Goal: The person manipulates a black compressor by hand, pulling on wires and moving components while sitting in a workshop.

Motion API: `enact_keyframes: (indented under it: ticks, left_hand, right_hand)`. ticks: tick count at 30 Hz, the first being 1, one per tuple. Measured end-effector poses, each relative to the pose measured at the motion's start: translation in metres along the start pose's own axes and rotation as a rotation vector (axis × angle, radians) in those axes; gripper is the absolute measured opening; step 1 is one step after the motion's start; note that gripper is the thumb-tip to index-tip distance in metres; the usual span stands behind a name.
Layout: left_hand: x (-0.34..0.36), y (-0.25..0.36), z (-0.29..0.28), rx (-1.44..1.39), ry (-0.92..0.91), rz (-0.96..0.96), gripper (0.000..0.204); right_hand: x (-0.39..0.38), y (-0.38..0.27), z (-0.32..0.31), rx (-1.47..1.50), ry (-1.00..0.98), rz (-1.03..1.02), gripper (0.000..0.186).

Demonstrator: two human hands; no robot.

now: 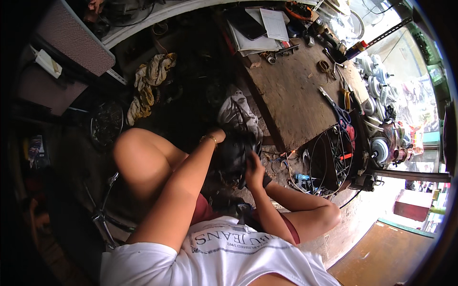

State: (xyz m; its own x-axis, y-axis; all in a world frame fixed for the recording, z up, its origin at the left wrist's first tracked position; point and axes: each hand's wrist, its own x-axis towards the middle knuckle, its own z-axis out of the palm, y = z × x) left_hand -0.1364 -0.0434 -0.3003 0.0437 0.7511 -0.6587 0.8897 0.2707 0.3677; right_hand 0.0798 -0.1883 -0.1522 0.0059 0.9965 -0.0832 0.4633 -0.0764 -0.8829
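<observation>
Head view: your left hand (218,135) bends inward, right hand (255,172) half-curls, both at a glossy black object (234,156), centre frame; can't tell either grip's closure or hold; scuffed wooden counter (291,90), upper right.

The person wears a white T-shirt (229,255) (dark-lettered), maroon shorts (202,210) and a gold-toned bracelet (209,137).

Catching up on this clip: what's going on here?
A person works bare-handed at a bulky dark thing low in front of them. The left hand is at its upper left, fingers lost in shadow; the right hand is at its right side. It is too dark to say what it is. A pale cloth lies beyond it, and scissors rest on the wooden table.
</observation>
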Motion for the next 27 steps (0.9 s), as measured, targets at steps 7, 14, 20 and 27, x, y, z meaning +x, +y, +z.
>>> enact_keyframes:
  ticks: [7,14,20,27]
  left_hand:
    - [-0.046,-0.006,-0.038,-0.374,-0.013,-0.144,0.044]
    - [-0.113,0.010,-0.032,-0.210,0.384,-0.054,0.056]
    - [-0.141,0.048,-0.060,0.200,0.127,0.080,0.080]
    - [-0.145,0.055,-0.035,0.483,0.154,-0.011,0.102]
  right_hand:
    - [0.026,-0.004,0.007,0.111,-0.075,-0.095,0.044]
    - [0.018,-0.014,0.003,0.148,-0.108,-0.029,0.047]
    - [0.022,-0.018,-0.005,0.118,-0.109,0.033,0.042]
    - [0.017,-0.024,0.011,0.069,-0.052,-0.023,0.039]
